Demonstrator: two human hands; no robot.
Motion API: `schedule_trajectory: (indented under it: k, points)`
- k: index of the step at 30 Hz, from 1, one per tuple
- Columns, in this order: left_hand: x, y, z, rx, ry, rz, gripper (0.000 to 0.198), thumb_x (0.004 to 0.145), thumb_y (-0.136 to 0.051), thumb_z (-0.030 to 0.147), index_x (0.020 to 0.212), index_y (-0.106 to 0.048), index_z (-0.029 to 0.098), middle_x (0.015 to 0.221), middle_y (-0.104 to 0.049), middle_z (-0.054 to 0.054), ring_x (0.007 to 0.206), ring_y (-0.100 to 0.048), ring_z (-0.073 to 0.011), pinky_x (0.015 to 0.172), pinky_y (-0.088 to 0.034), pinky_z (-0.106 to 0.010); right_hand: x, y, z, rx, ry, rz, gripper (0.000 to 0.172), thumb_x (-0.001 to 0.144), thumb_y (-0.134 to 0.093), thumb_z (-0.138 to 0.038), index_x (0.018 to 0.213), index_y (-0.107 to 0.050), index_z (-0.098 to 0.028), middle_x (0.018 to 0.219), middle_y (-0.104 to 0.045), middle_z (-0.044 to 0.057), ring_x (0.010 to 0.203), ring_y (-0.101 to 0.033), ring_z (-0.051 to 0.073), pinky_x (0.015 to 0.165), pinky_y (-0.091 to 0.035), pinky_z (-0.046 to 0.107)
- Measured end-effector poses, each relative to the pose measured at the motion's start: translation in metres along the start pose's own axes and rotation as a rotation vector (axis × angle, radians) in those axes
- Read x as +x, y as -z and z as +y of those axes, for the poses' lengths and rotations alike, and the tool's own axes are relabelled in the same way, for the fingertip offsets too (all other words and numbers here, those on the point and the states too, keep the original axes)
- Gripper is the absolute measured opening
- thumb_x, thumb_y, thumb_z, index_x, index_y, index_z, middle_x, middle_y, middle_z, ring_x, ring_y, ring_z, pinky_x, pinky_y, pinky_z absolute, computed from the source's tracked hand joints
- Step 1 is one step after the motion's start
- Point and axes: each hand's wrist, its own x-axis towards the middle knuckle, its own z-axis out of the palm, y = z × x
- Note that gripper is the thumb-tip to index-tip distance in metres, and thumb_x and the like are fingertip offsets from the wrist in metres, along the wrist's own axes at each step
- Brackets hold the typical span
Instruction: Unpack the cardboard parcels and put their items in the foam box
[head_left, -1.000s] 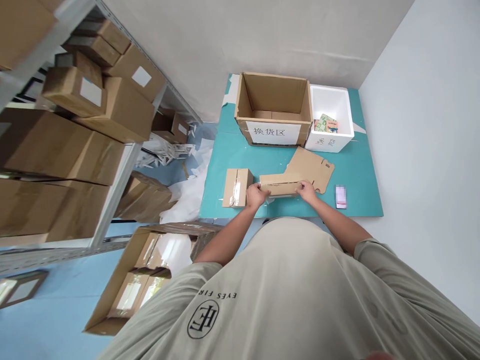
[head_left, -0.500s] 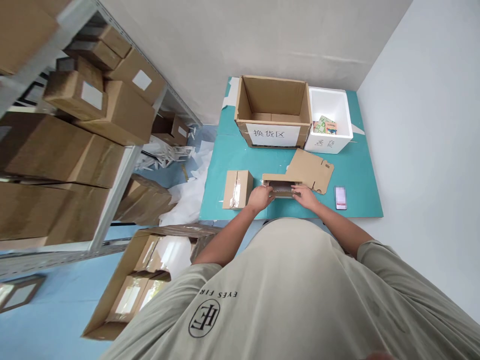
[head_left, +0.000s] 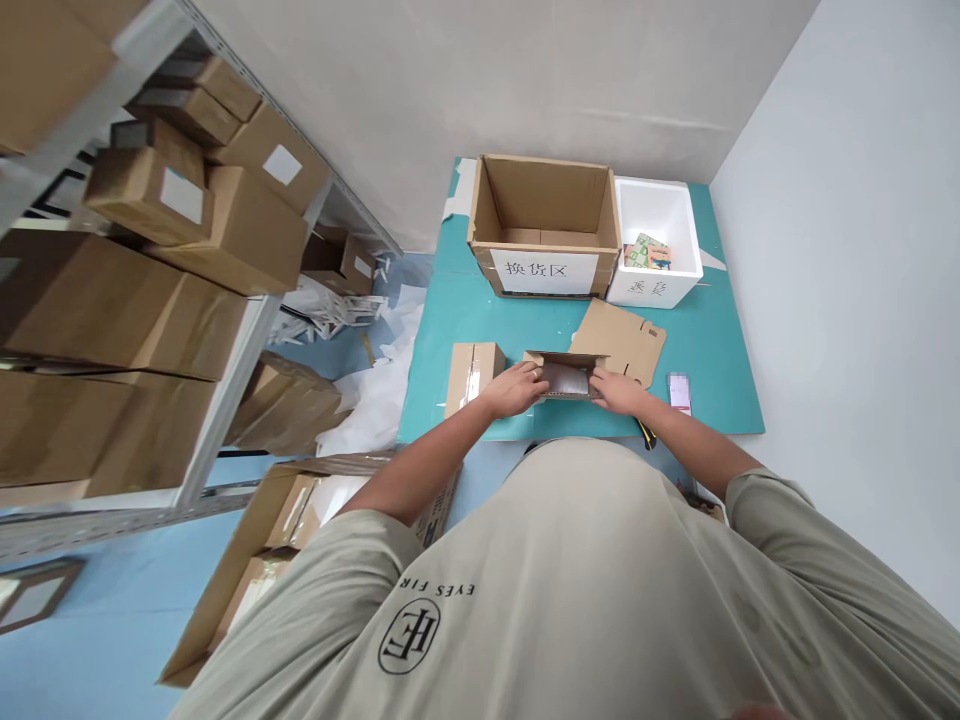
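Note:
A small open cardboard box [head_left: 564, 359] lies at the table's front edge, its opening facing me. Gripping its left side is my left hand [head_left: 517, 389], fingers curled over the edge. My right hand [head_left: 619, 391] holds the right side in the same way. Something pale shows inside the box, but I cannot make out what. Behind the right hand is a flat piece of cut cardboard [head_left: 621, 335]. To the left of my left hand stands a taped cardboard box [head_left: 474, 374].
At the back of the teal table [head_left: 525, 322] are a large labelled carton [head_left: 544, 273] and a white foam box [head_left: 652, 290] holding small packets. A phone [head_left: 679, 391] and a yellow-black cutter [head_left: 646, 434] lie right. Shelves of boxes [head_left: 251, 225] and a big open carton [head_left: 217, 600] are left.
The small box has tilted, so its opening shows wider and the inside is more visible. Both hands have shifted slightly along its sides. The cutter has come into view under the right forearm.

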Motion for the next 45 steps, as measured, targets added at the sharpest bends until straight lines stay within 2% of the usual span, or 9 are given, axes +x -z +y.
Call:
schedule_trajectory:
  k: [3, 8, 13, 19, 23, 33, 36, 39, 45]
  points:
    - [-0.012, -0.005, -0.007, -0.092, 0.065, 0.011, 0.016, 0.105, -0.07, 0.035, 0.102, -0.081, 0.024, 0.111, -0.074, -0.018, 0.123, -0.064, -0.0352, 0.107, -0.055, -0.047, -0.009, -0.017, 0.01, 0.141, -0.084, 0.092, 0.014, 0.107, -0.083, -0.031, 0.11, -0.076, -0.02, 0.129, -0.07, 0.014, 0.104, -0.073, 0.028, 0.09, -0.057, 0.037]
    - [-0.027, -0.01, -0.01, -0.245, 0.271, 0.085, 0.019, 0.096, -0.082, 0.041, 0.084, -0.082, 0.026, 0.097, -0.074, -0.016, 0.12, -0.066, -0.0376, 0.115, -0.056, -0.052, -0.018, -0.039, 0.02, 0.313, -0.186, 0.221, 0.019, 0.105, -0.082, -0.027, 0.09, -0.071, -0.022, 0.112, -0.069, 0.01, 0.093, -0.068, 0.025, 0.083, -0.054, 0.036]
    - [-0.023, -0.012, 0.011, -0.238, 0.319, 0.134, 0.011, 0.093, -0.081, 0.027, 0.083, -0.086, 0.027, 0.097, -0.078, -0.016, 0.125, -0.066, -0.0393, 0.128, -0.045, -0.06, -0.022, -0.046, 0.018, 0.378, -0.164, 0.346, 0.01, 0.1, -0.084, -0.022, 0.107, -0.076, -0.023, 0.118, -0.073, 0.011, 0.105, -0.071, 0.027, 0.094, -0.059, 0.037]
    - [-0.011, -0.012, 0.028, -0.171, 0.371, -0.002, 0.027, 0.096, -0.064, 0.01, 0.085, -0.085, 0.022, 0.098, -0.08, -0.02, 0.111, -0.072, -0.0359, 0.106, -0.052, -0.053, -0.017, -0.043, 0.005, 0.459, -0.101, 0.355, 0.03, 0.098, -0.079, -0.016, 0.127, -0.082, -0.022, 0.13, -0.075, 0.014, 0.123, -0.074, 0.031, 0.11, -0.063, 0.045]
    - [-0.012, 0.003, 0.029, -0.149, 0.375, 0.01, 0.026, 0.103, -0.063, 0.017, 0.092, -0.087, 0.022, 0.104, -0.082, -0.02, 0.112, -0.074, -0.0365, 0.099, -0.055, -0.051, -0.02, -0.036, -0.003, 0.553, -0.027, 0.411, 0.03, 0.099, -0.076, -0.019, 0.127, -0.084, -0.025, 0.134, -0.076, 0.012, 0.127, -0.075, 0.03, 0.118, -0.062, 0.05]
    - [-0.02, 0.062, 0.056, -0.182, 0.313, 0.202, 0.029, 0.105, -0.063, 0.021, 0.093, -0.089, 0.023, 0.119, -0.082, -0.018, 0.131, -0.073, -0.0376, 0.117, -0.06, -0.058, -0.05, 0.0, -0.008, 0.591, -0.066, 0.654, 0.024, 0.105, -0.074, -0.034, 0.126, -0.084, -0.03, 0.131, -0.075, 0.013, 0.128, -0.073, 0.034, 0.119, -0.062, 0.056]
    - [-0.021, 0.077, 0.055, -0.154, 0.281, 0.281, 0.032, 0.108, -0.059, 0.022, 0.095, -0.088, 0.023, 0.125, -0.081, -0.017, 0.134, -0.072, -0.0369, 0.12, -0.059, -0.059, -0.054, 0.014, -0.008, 0.595, -0.092, 0.746, 0.034, 0.104, -0.076, -0.038, 0.138, -0.079, -0.031, 0.142, -0.073, 0.015, 0.139, -0.069, 0.037, 0.128, -0.057, 0.06]
    - [-0.018, 0.087, 0.049, -0.171, 0.263, 0.308, 0.032, 0.109, -0.059, 0.023, 0.094, -0.087, 0.023, 0.129, -0.08, -0.016, 0.135, -0.072, -0.0353, 0.12, -0.06, -0.055, -0.055, 0.024, -0.008, 0.617, -0.11, 0.871, 0.057, 0.102, -0.08, -0.045, 0.157, -0.067, -0.031, 0.16, -0.065, 0.016, 0.158, -0.058, 0.04, 0.138, -0.046, 0.066]
    - [-0.01, 0.093, 0.039, -0.376, 0.313, 0.36, 0.016, 0.104, -0.072, 0.03, 0.102, -0.087, 0.024, 0.138, -0.08, -0.012, 0.135, -0.074, -0.0327, 0.119, -0.062, -0.048, -0.048, 0.022, -0.005, 0.809, -0.209, 1.023, 0.114, 0.093, -0.091, -0.06, 0.184, -0.026, -0.036, 0.194, -0.025, 0.017, 0.177, -0.034, 0.043, 0.14, -0.04, 0.072]
